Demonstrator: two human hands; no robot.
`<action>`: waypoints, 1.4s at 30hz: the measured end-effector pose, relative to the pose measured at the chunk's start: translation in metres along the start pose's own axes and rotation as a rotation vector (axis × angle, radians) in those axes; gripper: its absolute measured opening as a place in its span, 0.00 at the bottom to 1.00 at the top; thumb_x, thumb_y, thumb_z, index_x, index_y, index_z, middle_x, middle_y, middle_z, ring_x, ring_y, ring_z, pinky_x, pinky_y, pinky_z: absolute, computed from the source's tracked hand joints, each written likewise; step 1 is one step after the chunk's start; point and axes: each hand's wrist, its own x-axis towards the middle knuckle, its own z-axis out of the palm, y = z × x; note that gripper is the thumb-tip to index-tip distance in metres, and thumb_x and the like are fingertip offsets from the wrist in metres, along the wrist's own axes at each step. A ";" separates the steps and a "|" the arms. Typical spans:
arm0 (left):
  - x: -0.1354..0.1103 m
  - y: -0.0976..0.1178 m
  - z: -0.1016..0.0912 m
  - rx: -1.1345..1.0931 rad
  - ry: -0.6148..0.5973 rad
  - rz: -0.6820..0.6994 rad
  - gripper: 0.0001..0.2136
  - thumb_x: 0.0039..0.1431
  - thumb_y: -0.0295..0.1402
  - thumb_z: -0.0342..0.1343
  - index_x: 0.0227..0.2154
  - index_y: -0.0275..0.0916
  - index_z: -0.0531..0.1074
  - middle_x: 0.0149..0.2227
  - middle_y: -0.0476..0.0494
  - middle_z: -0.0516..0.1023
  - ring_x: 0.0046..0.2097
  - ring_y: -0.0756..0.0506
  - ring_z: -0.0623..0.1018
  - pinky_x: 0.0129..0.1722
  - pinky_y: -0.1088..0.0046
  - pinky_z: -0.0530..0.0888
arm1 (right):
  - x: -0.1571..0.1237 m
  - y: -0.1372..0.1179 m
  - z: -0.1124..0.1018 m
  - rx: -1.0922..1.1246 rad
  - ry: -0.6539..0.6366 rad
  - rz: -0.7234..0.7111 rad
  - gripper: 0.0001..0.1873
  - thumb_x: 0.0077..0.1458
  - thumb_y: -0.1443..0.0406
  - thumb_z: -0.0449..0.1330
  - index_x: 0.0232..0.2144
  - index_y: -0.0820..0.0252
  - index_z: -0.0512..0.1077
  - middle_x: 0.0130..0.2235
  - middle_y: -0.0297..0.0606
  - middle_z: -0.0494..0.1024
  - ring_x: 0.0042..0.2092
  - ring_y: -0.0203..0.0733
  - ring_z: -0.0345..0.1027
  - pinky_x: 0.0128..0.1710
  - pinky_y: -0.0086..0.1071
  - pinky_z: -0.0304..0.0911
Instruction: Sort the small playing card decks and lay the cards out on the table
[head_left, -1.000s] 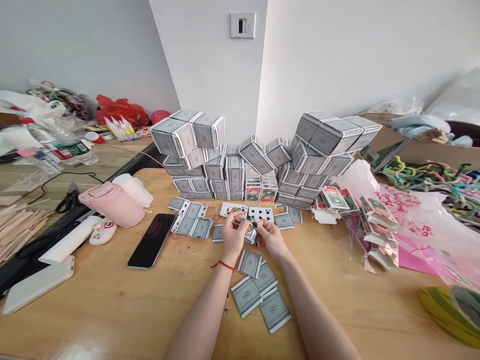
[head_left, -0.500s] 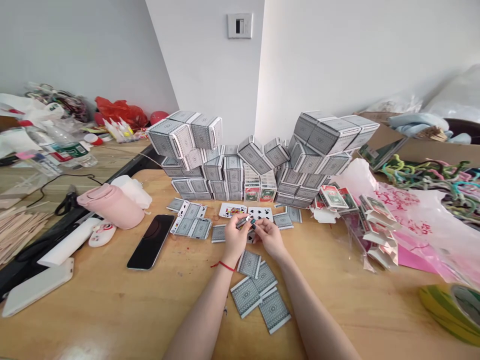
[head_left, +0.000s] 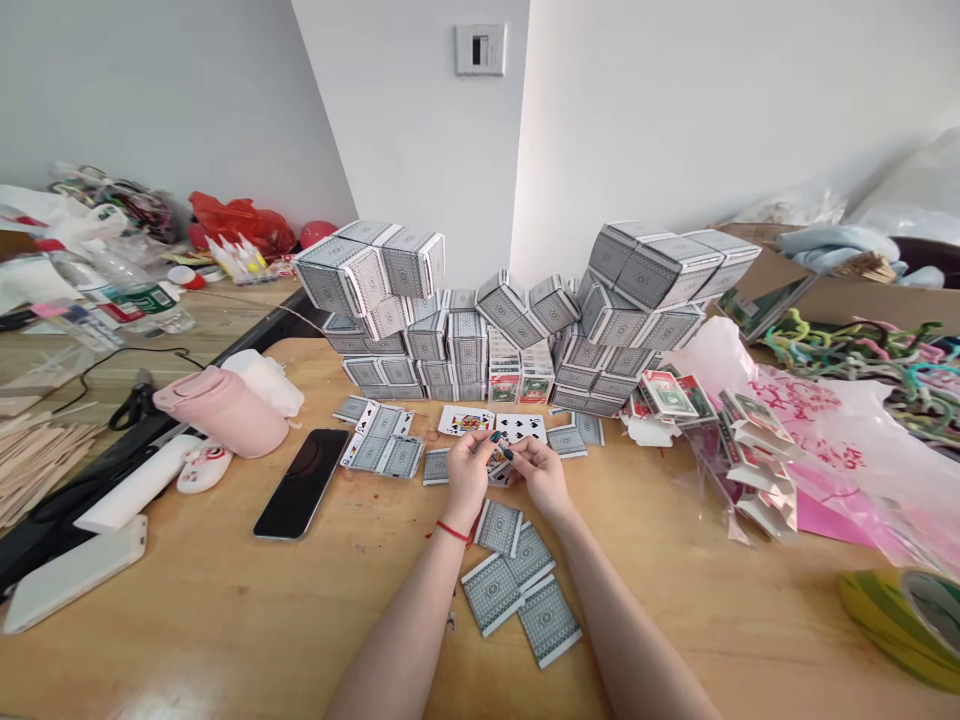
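Observation:
My left hand [head_left: 469, 470] and my right hand [head_left: 543, 476] meet over the middle of the table, fingers pinched. Between them is a playing card [head_left: 498, 464], its face partly showing and much of it covered by the fingers. Just beyond lie a face card [head_left: 466, 420] and a card with black spades [head_left: 520, 426], both face up. Below my wrists, several folded cards [head_left: 492, 592] lie back side up. More folded cards [head_left: 382, 438] are spread to the left of my left hand.
Stacked blocks of folded cards [head_left: 469, 345] stand at the back in two taller piles with a lower middle. To the left are a black phone [head_left: 301, 484] and a pink cup [head_left: 225, 410]. Opened card boxes [head_left: 757, 465] and yellow-green tape [head_left: 900, 620] lie right.
My fingers have shifted slightly on the card, and more of its printed face shows between them. The stacks and loose cards stay as they were.

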 end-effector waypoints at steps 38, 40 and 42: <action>0.001 -0.004 -0.005 0.179 0.028 0.215 0.08 0.50 0.33 0.53 0.32 0.36 0.68 0.34 0.42 0.74 0.37 0.47 0.74 0.37 0.71 0.70 | -0.002 -0.006 0.003 0.176 -0.004 0.049 0.14 0.40 0.60 0.63 0.31 0.59 0.69 0.33 0.37 0.76 0.35 0.41 0.71 0.39 0.37 0.67; -0.002 -0.005 -0.005 0.239 -0.024 0.254 0.07 0.50 0.32 0.53 0.33 0.37 0.68 0.34 0.43 0.74 0.38 0.47 0.74 0.39 0.70 0.70 | 0.000 -0.002 0.001 0.072 0.092 -0.006 0.12 0.41 0.59 0.62 0.29 0.59 0.69 0.30 0.37 0.76 0.33 0.40 0.71 0.37 0.37 0.67; -0.003 -0.004 -0.006 0.291 -0.082 0.290 0.08 0.50 0.32 0.53 0.34 0.38 0.69 0.35 0.43 0.74 0.38 0.47 0.73 0.39 0.70 0.69 | 0.000 0.001 -0.001 -0.078 0.181 -0.080 0.10 0.44 0.58 0.59 0.28 0.58 0.70 0.30 0.37 0.76 0.32 0.41 0.70 0.36 0.37 0.67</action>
